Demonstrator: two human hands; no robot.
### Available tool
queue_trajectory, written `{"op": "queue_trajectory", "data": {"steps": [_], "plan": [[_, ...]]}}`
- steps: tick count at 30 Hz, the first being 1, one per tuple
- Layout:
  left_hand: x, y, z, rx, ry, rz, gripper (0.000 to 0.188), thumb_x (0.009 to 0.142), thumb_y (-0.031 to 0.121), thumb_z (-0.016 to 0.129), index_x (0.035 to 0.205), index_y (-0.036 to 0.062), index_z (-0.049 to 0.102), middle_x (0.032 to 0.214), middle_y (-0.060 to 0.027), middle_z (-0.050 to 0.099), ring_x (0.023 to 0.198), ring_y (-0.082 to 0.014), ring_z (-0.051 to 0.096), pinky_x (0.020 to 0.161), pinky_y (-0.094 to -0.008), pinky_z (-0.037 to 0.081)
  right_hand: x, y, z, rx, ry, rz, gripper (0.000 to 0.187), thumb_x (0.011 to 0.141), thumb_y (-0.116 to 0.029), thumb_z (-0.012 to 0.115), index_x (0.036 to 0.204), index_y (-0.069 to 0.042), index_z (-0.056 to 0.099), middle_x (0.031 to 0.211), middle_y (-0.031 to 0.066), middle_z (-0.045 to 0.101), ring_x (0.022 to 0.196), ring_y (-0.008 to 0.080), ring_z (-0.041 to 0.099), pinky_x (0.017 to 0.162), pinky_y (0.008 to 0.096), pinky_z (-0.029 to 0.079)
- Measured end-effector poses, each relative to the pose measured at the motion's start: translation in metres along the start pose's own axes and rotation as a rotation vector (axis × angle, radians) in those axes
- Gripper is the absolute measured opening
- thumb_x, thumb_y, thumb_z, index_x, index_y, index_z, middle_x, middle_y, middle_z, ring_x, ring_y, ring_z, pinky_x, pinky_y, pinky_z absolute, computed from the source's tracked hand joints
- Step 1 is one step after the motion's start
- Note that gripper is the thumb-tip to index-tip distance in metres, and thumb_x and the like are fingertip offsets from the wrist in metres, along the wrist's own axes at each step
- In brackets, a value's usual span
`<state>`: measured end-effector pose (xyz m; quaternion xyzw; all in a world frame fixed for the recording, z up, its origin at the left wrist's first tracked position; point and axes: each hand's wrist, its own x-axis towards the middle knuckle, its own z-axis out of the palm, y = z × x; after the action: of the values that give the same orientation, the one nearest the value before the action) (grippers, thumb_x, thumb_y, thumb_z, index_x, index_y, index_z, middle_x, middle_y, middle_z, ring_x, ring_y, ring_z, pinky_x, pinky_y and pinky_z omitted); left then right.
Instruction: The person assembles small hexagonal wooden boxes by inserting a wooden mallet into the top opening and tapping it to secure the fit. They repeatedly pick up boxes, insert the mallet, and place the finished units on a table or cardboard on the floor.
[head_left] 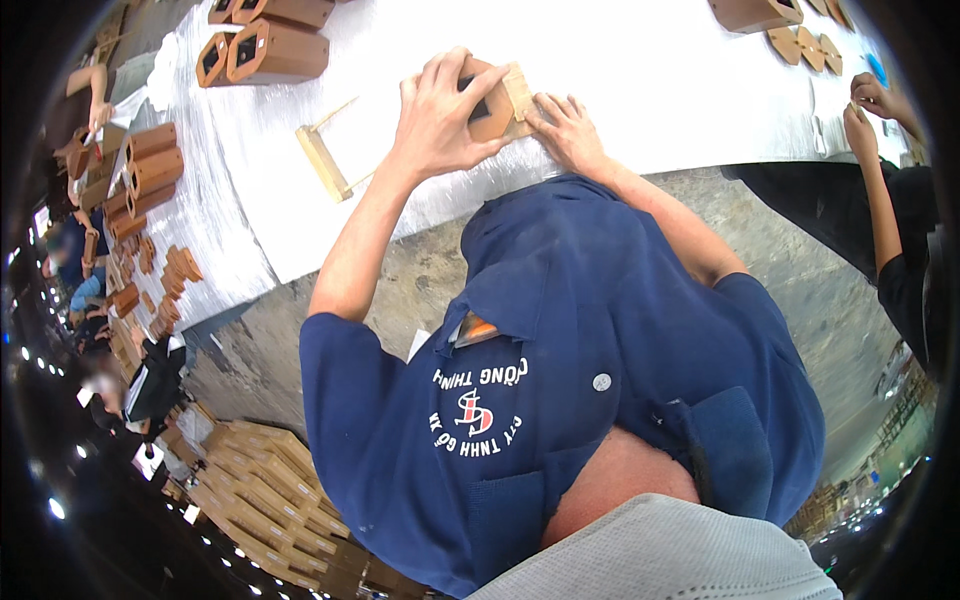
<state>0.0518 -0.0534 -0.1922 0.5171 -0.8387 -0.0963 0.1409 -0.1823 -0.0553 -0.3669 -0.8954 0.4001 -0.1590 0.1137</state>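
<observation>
A brown hexagonal wooden box (pixel 492 122) with a dark opening lies at the table's front edge. My left hand (pixel 435 120) wraps around it, thumb on the near side and fingers over the top. Against the box's right side sits a pale wooden block (pixel 518 92). My right hand (pixel 568 130) rests beside that block, fingers stretched out and touching its lower right corner. Left of my left forearm lies a pale wooden frame (pixel 322 163) with thin bars. The box's underside is hidden.
The table (pixel 680 95) has a white sheet over it. More brown boxes (pixel 278 52) stand at the far left, others (pixel 152 160) on the left table. Flat brown pieces (pixel 805 48) lie far right. A co-worker's hands (pixel 868 105) are at right. Stacked cartons (pixel 265 480) stand lower left.
</observation>
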Motion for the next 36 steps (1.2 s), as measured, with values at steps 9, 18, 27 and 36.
{"op": "queue_trajectory", "data": {"steps": [9,18,27,36], "plan": [[0.002,-0.003,0.001,-0.096,0.046,0.039,0.074,0.063,0.048,0.082,0.126,0.015,0.059,0.12,-0.016,0.056,0.12,-0.0355,0.05,0.085,-0.0551,0.043,0.017,-0.001,-0.008,0.143,0.129,-0.059,0.031,0.082,-0.016,0.068,0.112,-0.012,0.069,0.131,0.0153,0.056,0.116,0.0341,0.054,0.096,0.0465,0.043],[-0.002,0.014,-0.063,-0.611,0.745,-0.373,0.091,0.064,0.037,0.084,0.137,0.0002,0.044,0.114,-0.0156,0.057,0.106,-0.0317,0.057,0.094,-0.0383,0.047,0.034,-0.017,-0.076,0.973,-0.278,0.322,0.08,0.084,-0.023,0.074,0.146,0.003,0.033,0.148,0.0195,0.04,0.141,0.0304,0.033,0.115,0.0467,0.027],[-0.013,0.1,-0.091,-2.126,0.452,-0.42,0.073,0.087,0.056,0.053,0.144,0.0131,0.034,0.137,-0.0164,0.04,0.115,-0.0344,0.055,0.086,-0.0519,0.055,0.118,0.022,-0.155,2.15,0.231,0.026,0.098,0.065,-0.06,0.079,0.141,-0.008,0.044,0.141,0.0123,0.048,0.13,0.0343,0.045,0.11,0.0521,0.04],[-0.047,0.02,-0.035,-0.644,0.654,-0.681,0.062,0.077,0.019,0.08,0.129,-0.0019,0.053,0.119,-0.0164,0.061,0.107,-0.0269,0.06,0.097,-0.039,0.048,0.139,-0.008,-0.21,2.187,0.339,0.321,0.09,0.073,-0.069,0.066,0.139,-0.011,0.046,0.137,0.0093,0.051,0.127,0.0288,0.048,0.103,0.0501,0.046]]}}
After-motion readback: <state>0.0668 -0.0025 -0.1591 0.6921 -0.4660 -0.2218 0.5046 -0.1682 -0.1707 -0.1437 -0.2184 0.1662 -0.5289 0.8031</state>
